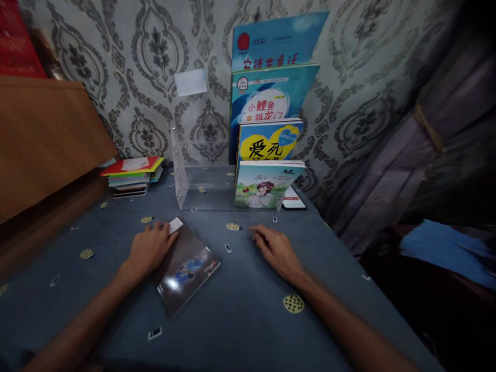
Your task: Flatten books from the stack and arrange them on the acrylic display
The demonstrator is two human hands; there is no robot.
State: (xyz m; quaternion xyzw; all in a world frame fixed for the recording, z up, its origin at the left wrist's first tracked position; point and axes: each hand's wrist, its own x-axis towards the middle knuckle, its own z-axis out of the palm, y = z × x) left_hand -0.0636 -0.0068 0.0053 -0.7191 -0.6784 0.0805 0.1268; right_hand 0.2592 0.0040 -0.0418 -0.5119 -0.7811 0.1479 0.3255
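Observation:
A dark brown book (184, 274) with a glossy, blue-patterned cover lies at a slant on the table. My left hand (153, 247) is at its upper left edge, thumb over the cover and the other fingers close by; what the fingers do underneath is hidden. Beside the thumb, a small white label (175, 225) shows at the book's top corner. My right hand (277, 252) rests on the tablecloth to the right with nothing in it, index finger stretched to the left and the rest loosely bent. In front of both hands stands a clear stepped rack (180, 173).
Several picture books (267, 186) stand in tiers on the rack's right side. A phone (294, 198) lies behind its right end. Far left, there is a stack of thin books (132, 178) near a wooden cabinet (46, 134). Blue cloth (445, 253) lies off the table's right edge.

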